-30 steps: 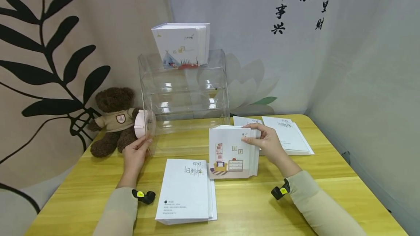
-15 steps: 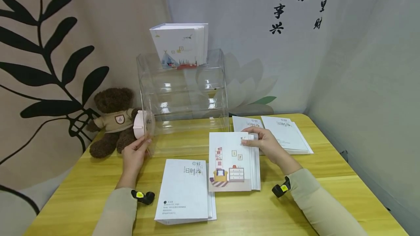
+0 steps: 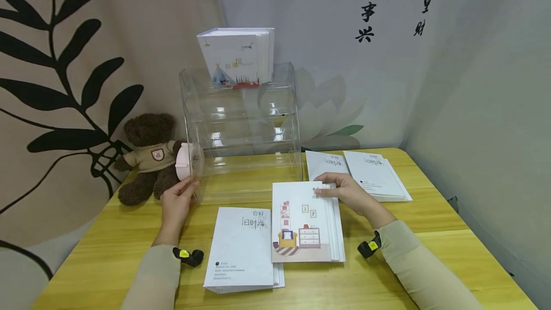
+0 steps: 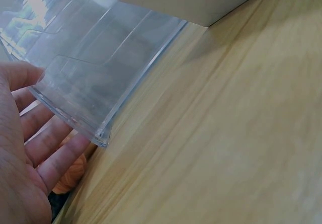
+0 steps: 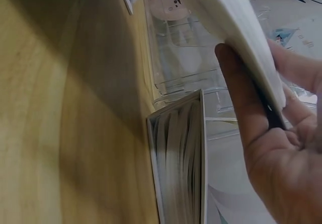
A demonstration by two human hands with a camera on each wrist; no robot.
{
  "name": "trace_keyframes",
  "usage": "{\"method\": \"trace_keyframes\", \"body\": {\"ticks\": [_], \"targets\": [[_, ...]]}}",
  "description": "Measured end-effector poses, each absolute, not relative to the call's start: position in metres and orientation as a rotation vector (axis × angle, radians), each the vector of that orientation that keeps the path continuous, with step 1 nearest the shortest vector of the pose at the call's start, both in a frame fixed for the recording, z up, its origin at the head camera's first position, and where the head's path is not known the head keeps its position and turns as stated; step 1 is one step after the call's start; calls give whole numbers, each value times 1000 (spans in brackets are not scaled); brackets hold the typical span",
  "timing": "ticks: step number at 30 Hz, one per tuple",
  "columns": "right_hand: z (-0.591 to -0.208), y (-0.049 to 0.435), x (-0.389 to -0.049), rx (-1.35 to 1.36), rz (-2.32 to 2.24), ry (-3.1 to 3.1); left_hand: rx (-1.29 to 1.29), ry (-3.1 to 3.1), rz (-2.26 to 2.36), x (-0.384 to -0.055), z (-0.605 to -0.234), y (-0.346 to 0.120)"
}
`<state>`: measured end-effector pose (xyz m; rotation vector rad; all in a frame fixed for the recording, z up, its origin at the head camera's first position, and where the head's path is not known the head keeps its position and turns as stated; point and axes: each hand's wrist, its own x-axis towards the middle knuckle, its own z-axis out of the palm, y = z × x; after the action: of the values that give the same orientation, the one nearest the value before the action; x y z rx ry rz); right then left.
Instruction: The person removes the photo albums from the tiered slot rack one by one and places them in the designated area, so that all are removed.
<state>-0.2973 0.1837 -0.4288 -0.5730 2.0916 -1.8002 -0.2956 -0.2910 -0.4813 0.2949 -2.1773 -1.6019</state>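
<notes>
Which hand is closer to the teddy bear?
Left. The left hand holds the clear rack beside the teddy bear; the right hand holds a book, farther right.

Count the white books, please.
5. The top book sits on the clear rack, the held book is in the right hand, the front book is on the table, a far book and its right neighbour lie beyond that hand. Others may be hidden.

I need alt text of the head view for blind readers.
Right hand holds an illustrated book; left hand grips a clear rack with another book up top. A teddy bear and white books rest on the table.
</notes>
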Motion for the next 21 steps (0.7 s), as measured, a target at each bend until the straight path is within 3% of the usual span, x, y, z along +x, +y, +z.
{"method": "trace_keyframes", "body": {"ticks": [21], "targets": [[-442,182,-299,-622,-1486,2174,308,-2178,-1657,-294,-478,-289]]}}
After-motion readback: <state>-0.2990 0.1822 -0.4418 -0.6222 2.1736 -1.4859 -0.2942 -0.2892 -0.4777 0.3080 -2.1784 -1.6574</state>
